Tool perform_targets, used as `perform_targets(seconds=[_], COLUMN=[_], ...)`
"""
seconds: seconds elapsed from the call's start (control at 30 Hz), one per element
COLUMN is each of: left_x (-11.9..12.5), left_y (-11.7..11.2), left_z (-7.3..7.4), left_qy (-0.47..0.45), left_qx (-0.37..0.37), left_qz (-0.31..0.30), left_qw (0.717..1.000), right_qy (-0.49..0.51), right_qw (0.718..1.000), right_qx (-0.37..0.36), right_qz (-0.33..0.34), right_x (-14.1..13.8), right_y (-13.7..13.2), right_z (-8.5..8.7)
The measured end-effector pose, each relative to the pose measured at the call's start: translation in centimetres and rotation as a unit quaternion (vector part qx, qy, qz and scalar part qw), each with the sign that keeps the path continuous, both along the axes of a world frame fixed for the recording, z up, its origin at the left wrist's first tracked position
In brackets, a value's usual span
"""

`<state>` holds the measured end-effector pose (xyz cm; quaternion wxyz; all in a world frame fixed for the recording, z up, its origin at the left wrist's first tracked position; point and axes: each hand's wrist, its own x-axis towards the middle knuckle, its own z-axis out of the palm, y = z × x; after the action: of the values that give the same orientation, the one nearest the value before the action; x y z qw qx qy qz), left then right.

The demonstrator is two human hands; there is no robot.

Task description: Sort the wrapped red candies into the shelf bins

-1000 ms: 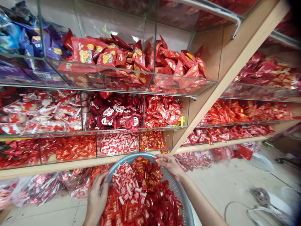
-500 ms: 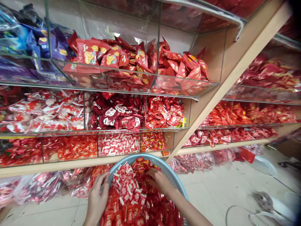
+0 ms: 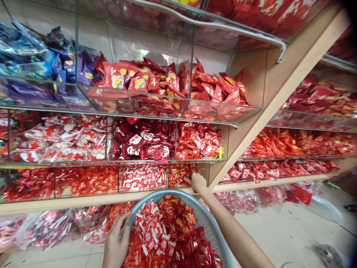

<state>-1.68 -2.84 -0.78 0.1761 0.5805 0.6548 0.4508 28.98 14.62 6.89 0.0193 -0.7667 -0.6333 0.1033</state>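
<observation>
A round blue-grey basket point(image 3: 206, 219) full of small red and red-and-white wrapped candies is held at its left rim by my left hand point(image 3: 117, 242), fingers curled over the edge. My right hand point(image 3: 196, 181) reaches over the basket to the lowest shelf bin of small red-and-yellow candies point(image 3: 181, 173), fingertips at the bin's front; the fingers look closed, and whether they hold candy is hidden. Beside that bin is one of red-and-white candies point(image 3: 143, 176).
Glass-fronted shelves hold several bins of red snack packs point(image 3: 167, 85), dark red packets point(image 3: 142, 139) and blue-purple bags point(image 3: 41, 74). A slanted wooden upright point(image 3: 267, 100) divides this rack from another at the right. Plastic bags of candy point(image 3: 41, 227) lie under the bottom shelf. Tiled floor at right.
My right hand has left the candy pile in the basket and moved up to the lowest shelf bin. The view has shifted slightly downward. My left hand stays on the rim.
</observation>
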Motion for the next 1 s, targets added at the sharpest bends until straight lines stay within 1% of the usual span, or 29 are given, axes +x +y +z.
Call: perform_targets(seconds=[0.07,0.1,0.17,0.27,0.4,0.53,0.7,0.77,0.8,0.87,0.9,0.93,1.0], left_x=[0.0,0.0,-0.1,-0.1,-0.2,-0.1,0.0,-0.1,-0.1,-0.1,0.0,0.2,1.0], left_y=[0.0,0.0,-0.1,-0.1,0.0,0.1,0.0,0.0,0.0,0.0,0.0,0.0,0.0], left_z=[0.0,0.0,0.0,-0.1,-0.2,-0.1,0.2,0.2,0.2,0.4,0.6,0.9,2.0], left_qy=[-0.001,-0.002,-0.005,-0.006,-0.006,-0.009,-0.008,-0.011,-0.014,-0.021,-0.023,-0.024,-0.027], left_qx=[-0.004,-0.005,-0.004,-0.002,-0.004,-0.011,-0.009,-0.007,-0.007,-0.007,-0.007,-0.006,-0.003], left_qz=[0.004,0.006,0.004,0.0,-0.001,0.002,0.001,0.002,0.003,0.003,0.002,0.0,-0.011], left_qw=[1.0,1.0,1.0,1.0,1.0,1.0,1.0,1.0,1.0,1.0,1.0,1.0,1.0], right_qy=[0.001,0.009,0.039,0.088,0.154,0.242,0.338,0.402,0.446,0.539,0.575,0.599,0.631], right_qw=[0.997,0.996,0.996,0.995,0.988,0.97,0.941,0.914,0.893,0.839,0.815,0.798,0.774], right_qx=[-0.064,-0.074,-0.061,-0.033,-0.026,-0.015,0.018,0.036,0.048,0.071,0.075,0.072,0.049], right_qz=[-0.032,-0.042,-0.05,-0.039,-0.01,0.011,0.029,0.035,0.035,0.03,0.026,0.022,0.022], right_x=[-0.6,-0.8,-1.0,-0.1,1.9,3.0,2.8,2.9,3.0,3.1,3.1,2.9,2.0], right_y=[1.5,1.9,2.3,2.4,2.2,2.1,1.6,1.2,0.9,-0.1,-0.9,-1.8,-4.2], right_z=[-0.5,-0.8,-1.5,-2.3,-2.4,-2.4,-2.6,-2.2,-2.0,-1.2,-0.8,-0.4,0.3])
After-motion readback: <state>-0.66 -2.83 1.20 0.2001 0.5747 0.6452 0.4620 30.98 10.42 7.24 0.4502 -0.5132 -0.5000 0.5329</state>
